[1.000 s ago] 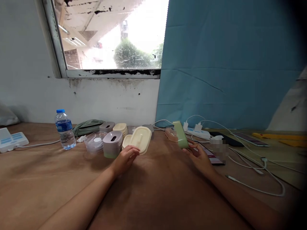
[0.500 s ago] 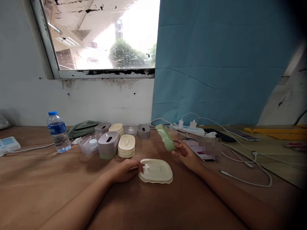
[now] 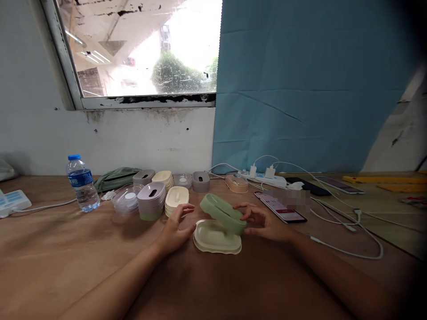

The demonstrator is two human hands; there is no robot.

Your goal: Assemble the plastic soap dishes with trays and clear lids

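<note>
My right hand (image 3: 262,221) grips a green plastic ring-like frame (image 3: 223,212) by its right end, fingers above and thumb below. The frame tilts over a cream plastic lid (image 3: 213,243) that lies flat on the table in front of me; I cannot tell if they touch. My left hand (image 3: 176,227) hovers at the lid's left side, fingers apart and curved, holding nothing. Behind it stands a stack of cream lids (image 3: 177,195), partly covered by my fingers. A lilac container with a slot on top (image 3: 151,202) is left of that stack.
A water bottle (image 3: 82,184) and a green pouch (image 3: 116,179) stand at the left. Clear plastic containers (image 3: 125,200) sit beside them. A peach-coloured frame (image 3: 236,183) lies at the back. To the right are a phone (image 3: 282,208), a power strip (image 3: 267,178) and white cables (image 3: 347,253).
The green frame has come down and left, from nearly upright to tilted over the cream lid. My left hand has let go of the lid and risen with its fingers opened.
</note>
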